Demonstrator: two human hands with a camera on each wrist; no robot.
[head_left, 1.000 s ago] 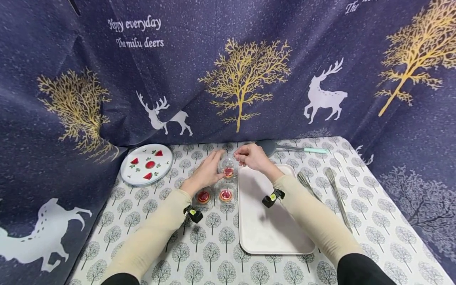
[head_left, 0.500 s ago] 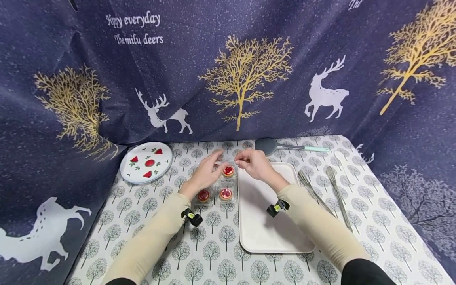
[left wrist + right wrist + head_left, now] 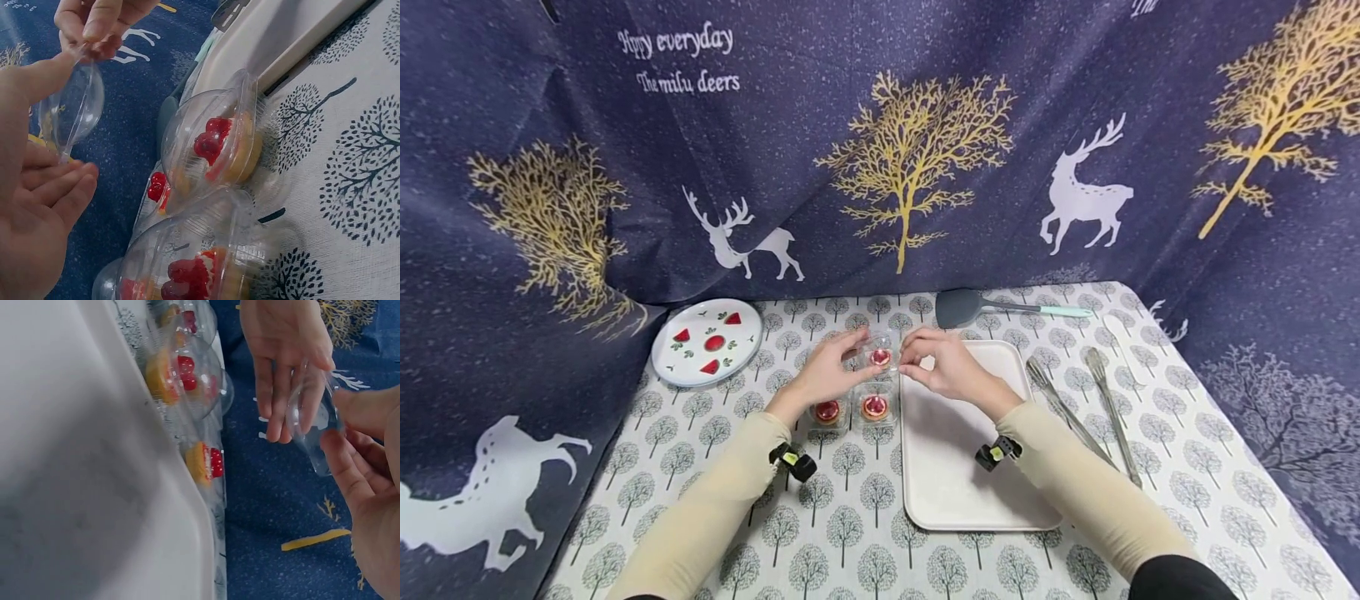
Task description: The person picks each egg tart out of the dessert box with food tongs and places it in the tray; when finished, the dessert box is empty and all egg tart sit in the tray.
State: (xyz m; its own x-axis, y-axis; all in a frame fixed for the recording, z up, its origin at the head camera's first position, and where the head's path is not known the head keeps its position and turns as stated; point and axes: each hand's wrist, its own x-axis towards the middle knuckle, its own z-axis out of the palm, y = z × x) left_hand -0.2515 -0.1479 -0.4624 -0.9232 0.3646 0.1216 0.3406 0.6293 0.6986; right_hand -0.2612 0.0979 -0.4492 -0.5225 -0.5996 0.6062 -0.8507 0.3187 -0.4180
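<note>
Between my two hands is a clear plastic domed lid [image 3: 78, 106], raised off the table in both wrist views. My left hand [image 3: 829, 371] holds it with the thumb on one edge and fingers along the other. Thumb and fingertips of my right hand [image 3: 947, 367] pinch its corner. In the head view, the hands flank the far cherry-topped tart [image 3: 881, 357]. Nearer me, a second tart [image 3: 875, 407] sits inside a clear domed container, and a third tart [image 3: 827, 412] is in another one at its left, close by my left wrist.
Under my right forearm lies a white rectangular tray [image 3: 970, 492]. A plate with watermelon pictures [image 3: 688, 371] is at the back left. A grey turner [image 3: 958, 308] lies behind the tray; metal tongs [image 3: 1112, 412] and a white spoon [image 3: 1122, 346] are at the right.
Both hands have come slightly nearer the person, and the right hand has lowered alongside the far tart. The lid has tilted and shifted with them. The other tarts have stayed in place.
</note>
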